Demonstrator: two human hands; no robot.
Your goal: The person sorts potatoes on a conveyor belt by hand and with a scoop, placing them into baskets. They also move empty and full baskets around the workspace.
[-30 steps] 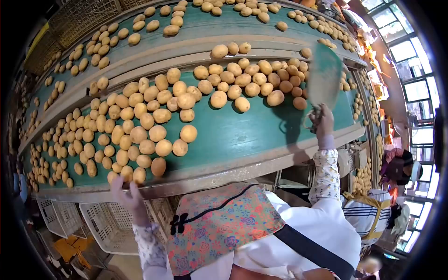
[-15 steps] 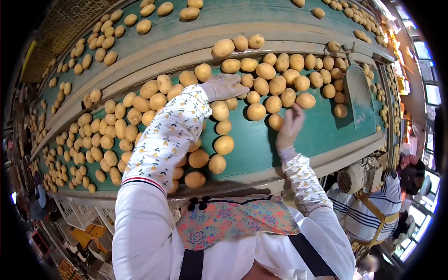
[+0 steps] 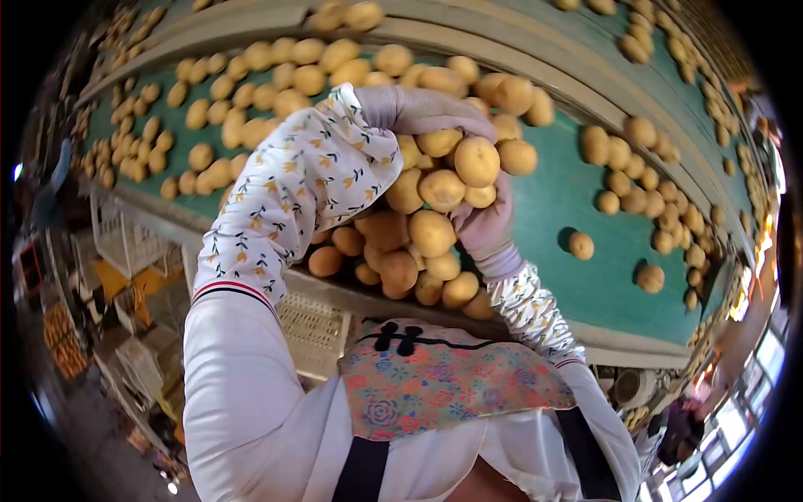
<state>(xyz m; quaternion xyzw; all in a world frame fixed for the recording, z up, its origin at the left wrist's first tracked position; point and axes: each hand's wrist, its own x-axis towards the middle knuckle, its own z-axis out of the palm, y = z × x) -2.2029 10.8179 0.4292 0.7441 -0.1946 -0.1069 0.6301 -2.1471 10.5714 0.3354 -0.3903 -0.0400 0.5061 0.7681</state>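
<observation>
Head view, ordered near to far. Lowest in the frame are the person's white smock and flowered bib (image 3: 452,381). A white slatted crate (image 3: 316,328) sits just above and to the left of them, below the near rail of the green belt (image 3: 560,184). At frame centre, both gloved hands close around a potato heap (image 3: 432,232) at the belt's near edge. Half a second ago the left hand (image 3: 422,107) lay flat among scattered potatoes farther up the belt, and the right hand (image 3: 488,227) hovered empty beside them. Now the potatoes are drawn together into one mass between the two hands, so the work appears to have passed from reaching to gathering. The left fingers (image 3: 465,122) curl down over the top of the heap. The right fingers are mostly hidden behind it, with the palm cupped against its right side and several potatoes resting on it. The heap thus lies under the left hand and just left of the right, touching both, and its lower potatoes rest at the rail. Loose potatoes (image 3: 580,244) sit apart at right. More potatoes crowd the belt at upper left (image 3: 201,155). A second belt (image 3: 585,38) runs beyond the dividing rail.
</observation>
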